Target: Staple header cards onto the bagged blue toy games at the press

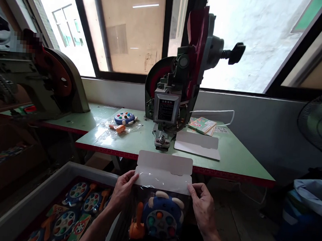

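My left hand (123, 189) pinches the left end of a white header card (159, 181), and my right hand (202, 202) pinches its right end. Below the card hangs a clear plastic bag with a round blue toy (162, 212) with coloured buttons and an orange toy hammer (137, 225) inside. The card's upper flap (165, 163) stands unfolded upward, close to the table's front edge. Just beyond it is the head of a green and red stapling machine (162, 140). White cards (197, 145) lie to the machine's right.
A grey crate (75, 167) at lower left holds several bagged toys and printed cards. On the green table (238, 155) are another blue toy (124, 118), an orange piece in plastic (119, 128) and printed cards (202, 124). A second machine (66, 88) stands left, a fan (319, 120) right.
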Demonstrator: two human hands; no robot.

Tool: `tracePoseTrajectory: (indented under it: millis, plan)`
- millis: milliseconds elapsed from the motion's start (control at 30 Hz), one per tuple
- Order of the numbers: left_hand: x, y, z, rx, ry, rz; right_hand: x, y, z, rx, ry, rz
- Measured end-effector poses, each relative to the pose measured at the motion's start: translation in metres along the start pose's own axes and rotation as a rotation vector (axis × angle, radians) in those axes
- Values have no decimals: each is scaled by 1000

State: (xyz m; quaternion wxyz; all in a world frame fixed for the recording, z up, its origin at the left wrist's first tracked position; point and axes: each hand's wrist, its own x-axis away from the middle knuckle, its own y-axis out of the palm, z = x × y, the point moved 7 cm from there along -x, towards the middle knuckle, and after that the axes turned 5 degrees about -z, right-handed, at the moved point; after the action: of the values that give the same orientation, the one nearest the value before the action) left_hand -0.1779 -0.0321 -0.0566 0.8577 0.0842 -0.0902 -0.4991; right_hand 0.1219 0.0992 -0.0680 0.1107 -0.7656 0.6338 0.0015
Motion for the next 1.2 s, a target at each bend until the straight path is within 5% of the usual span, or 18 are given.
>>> tracePoseTrajectory:
  millis: [233,433,900,1033,1200]
  plan:
    - [-2,-3,9,-62,-79,-65,-5,2,6,-246,63,10]
    - [-7,-9,10,-52,-98,-211,-9,14,-6,-489,163,-292]
    - [-1,-12,1,-41,-62,-122,-4,20,10,-490,273,-456]
    - [1,-13,5,-76,-79,-103,-8,14,8,-380,164,-370]
    - [6,-7,14,-237,66,-178,-9,7,17,-297,91,-172]
